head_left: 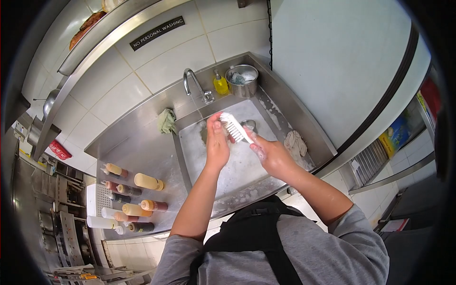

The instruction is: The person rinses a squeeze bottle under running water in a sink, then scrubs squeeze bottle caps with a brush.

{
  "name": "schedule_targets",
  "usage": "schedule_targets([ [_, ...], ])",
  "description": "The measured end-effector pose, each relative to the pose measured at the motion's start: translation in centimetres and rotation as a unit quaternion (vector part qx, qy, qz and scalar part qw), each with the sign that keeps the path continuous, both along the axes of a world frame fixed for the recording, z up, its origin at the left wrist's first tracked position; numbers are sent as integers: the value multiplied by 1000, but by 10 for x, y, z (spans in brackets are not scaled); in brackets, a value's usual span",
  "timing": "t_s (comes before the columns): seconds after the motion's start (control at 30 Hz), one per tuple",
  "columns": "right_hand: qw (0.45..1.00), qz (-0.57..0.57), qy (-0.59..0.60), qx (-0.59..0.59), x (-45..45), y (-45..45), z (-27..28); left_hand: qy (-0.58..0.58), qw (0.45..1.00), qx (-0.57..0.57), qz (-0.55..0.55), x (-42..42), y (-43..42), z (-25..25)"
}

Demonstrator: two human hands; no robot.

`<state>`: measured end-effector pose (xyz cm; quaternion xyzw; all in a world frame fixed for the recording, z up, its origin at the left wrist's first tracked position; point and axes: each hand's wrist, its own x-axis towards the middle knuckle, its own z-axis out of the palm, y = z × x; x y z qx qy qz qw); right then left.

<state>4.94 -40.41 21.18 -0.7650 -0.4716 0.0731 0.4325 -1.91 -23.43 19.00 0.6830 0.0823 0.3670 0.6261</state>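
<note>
Over a sink (228, 175) of foamy water, my right hand (273, 156) is closed round a white brush (235, 127) with white bristles. My left hand (217, 145) is raised beside the brush, its fingers bent near the brush's far end. Whether the left fingers grip anything is hard to make out. Below the brush a round metal item (248, 125) shows partly in the foam. Suds cling to my right fingers.
A tap (192, 83), a yellow soap bottle (220, 84) and a metal pot (242, 80) stand behind the sink. A green cloth (167, 121) lies left, a pale cloth (295, 144) right. Several sauce bottles (148, 181) are on the left drainboard.
</note>
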Motion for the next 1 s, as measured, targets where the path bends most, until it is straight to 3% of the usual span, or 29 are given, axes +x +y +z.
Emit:
schedule_targets([
  [0.07, 998, 2, 13, -59, 4, -3, 10, 38, 999, -22, 2, -6, -3, 8],
  [0.13, 999, 3, -26, -32, 2, -1, -6, 79, 996, -47, 5, -7, -2, 12],
  [0.2, 998, 3, -66, -7, 2, -2, -13, 103, 966, -230, 51, 0, 1, 13],
  [0.23, 993, -1, -115, -17, 4, -4, -13, 103, 966, -230, 50, -3, 8, 9],
  [0.3, 986, -4, -164, -26, 5, -4, -12, 124, 937, -279, -168, -12, 26, 6],
  [0.33, 985, -10, -169, -28, 4, -5, -10, 125, 937, -280, -167, -11, 22, 7],
  [0.4, 984, -17, -173, -30, 2, -6, -11, 141, 965, -222, -4, -4, 9, 10],
  [0.43, 988, -12, -150, -33, 2, -6, -15, 141, 965, -222, -6, -3, 7, 9],
  [0.5, 991, -9, -125, -35, 5, -2, -28, 92, 994, 26, 49, -5, 4, 2],
  [0.6, 994, 57, 26, 93, 12, 0, -38, 110, 990, 90, 0, -11, 3, -6],
  [0.67, 925, 111, 363, -17, 8, -11, -2, 81, 988, 128, 2, -10, 9, -15],
  [0.7, 925, 111, 363, -16, 8, -14, 7, 52, 985, 164, 6, -10, 8, -12],
  [0.77, 853, 97, 511, -41, 7, -19, 17, 45, 973, 225, 28, -14, 6, -5],
  [0.8, 853, 97, 511, -41, 8, -20, 18, 38, 957, 283, 50, -16, 5, 0],
  [0.9, 859, 98, 502, -30, 11, -23, 18, 44, 943, 319, 83, -17, 8, 3],
  [1.0, 859, 91, 504, -20, 12, -23, 17, 17, 958, 274, 85, -14, 7, 3],
])
